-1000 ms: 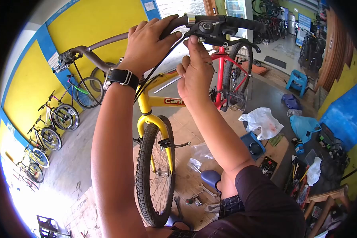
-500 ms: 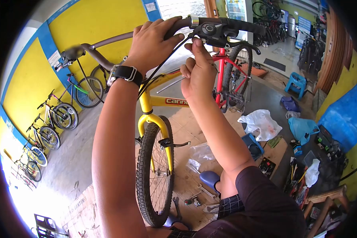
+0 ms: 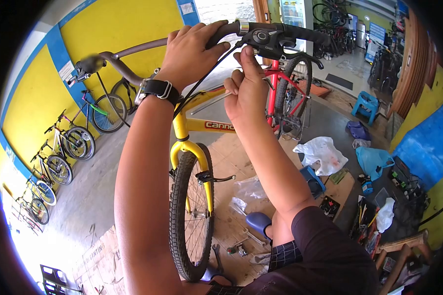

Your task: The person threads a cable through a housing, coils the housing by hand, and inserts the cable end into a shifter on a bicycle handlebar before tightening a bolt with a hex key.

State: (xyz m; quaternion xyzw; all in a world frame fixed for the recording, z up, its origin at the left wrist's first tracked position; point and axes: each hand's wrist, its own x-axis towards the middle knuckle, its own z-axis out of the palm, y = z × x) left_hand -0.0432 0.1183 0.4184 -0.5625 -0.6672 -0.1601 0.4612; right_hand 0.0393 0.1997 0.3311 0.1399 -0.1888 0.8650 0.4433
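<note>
Up on the handlebar point(image 3: 138, 48) of the yellow bike point(image 3: 199, 126), right next to a silver collar point(image 3: 243, 27), sits a black shifter and brake unit point(image 3: 262, 39), and that's where the work is. Looks to me like the step in hand is something fiddly on the underside of it, near where the black cable point(image 3: 209, 73) runs in. I'd guess it calls for a steady bar and light fingertip work, nothing forceful.

Pose-wise, the left hand point(image 3: 192, 55) is draped over the bar from above and gripping it, thumb on the near side, wristwatch point(image 3: 158, 91) just behind. The right hand point(image 3: 248, 83) comes up from below, thumb pointing up with its tip against the unit, other fingers curled in. Can't tell whether it's pinching anything, since those fingers hide it. Neither hand is on the brake lever point(image 3: 307, 59). Below, there's cardboard point(image 3: 226, 216) around the front wheel point(image 3: 179, 221), with a dark wrench point(image 3: 217, 258) lying near the tyre.
</note>
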